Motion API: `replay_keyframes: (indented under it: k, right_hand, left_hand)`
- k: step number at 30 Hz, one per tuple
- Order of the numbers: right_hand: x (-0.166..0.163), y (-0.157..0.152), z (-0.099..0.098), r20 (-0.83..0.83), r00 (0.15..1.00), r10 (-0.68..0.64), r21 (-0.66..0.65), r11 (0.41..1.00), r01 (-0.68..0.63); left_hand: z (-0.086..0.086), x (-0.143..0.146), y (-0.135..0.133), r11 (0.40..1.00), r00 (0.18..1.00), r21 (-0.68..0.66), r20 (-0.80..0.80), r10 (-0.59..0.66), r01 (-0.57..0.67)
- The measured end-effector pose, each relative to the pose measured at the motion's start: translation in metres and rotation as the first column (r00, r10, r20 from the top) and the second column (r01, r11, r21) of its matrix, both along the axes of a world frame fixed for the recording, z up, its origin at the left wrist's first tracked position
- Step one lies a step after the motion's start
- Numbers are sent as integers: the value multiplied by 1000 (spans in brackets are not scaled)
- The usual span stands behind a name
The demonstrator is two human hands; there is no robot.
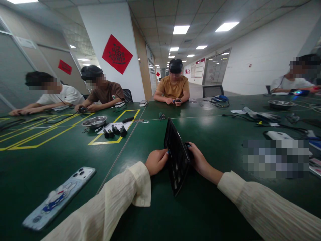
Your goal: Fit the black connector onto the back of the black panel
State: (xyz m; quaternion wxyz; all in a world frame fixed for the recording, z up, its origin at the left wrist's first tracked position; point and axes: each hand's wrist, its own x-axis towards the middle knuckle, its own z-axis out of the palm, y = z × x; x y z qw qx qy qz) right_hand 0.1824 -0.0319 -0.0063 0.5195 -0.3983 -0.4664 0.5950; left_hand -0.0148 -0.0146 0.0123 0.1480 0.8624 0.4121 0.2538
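A flat, glossy black panel stands tilted on edge above the green table, its dark face turned to the left; I cannot make out what device it belongs to. My left hand is closed with its fingers against the panel's left face. On the other side, my right hand grips the panel's back, its fingertips partly hidden behind a dark part there. Left of my left sleeve lies a phone in a pale blue case with a cartoon figure.
Several black cylindrical parts stand on white paper by a metal bowl. Across the table a person in a mustard shirt handles something small. Cables, plastic bags and another bowl lie right.
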Motion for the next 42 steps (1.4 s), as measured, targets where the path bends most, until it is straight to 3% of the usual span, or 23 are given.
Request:
replay_keyframes:
  k: [6,13,18,42]
  right_hand:
    - [1,0,-2,-18,1000,14,-6,1000,-14]
    - [1,3,-5,-92,996,4,-7,1000,-5]
    - [1,6,-8,-134,991,-13,-7,1000,12]
    - [2,3,-4,-130,992,2,-44,999,-7]
  left_hand:
    - [0,1,0,997,999,-74,25,33,-31]
    - [1,0,0,998,999,-50,-18,-26,25]
    - [1,0,0,995,998,-90,-61,31,-37]
    - [1,-1,0,996,999,-85,-45,-12,8]
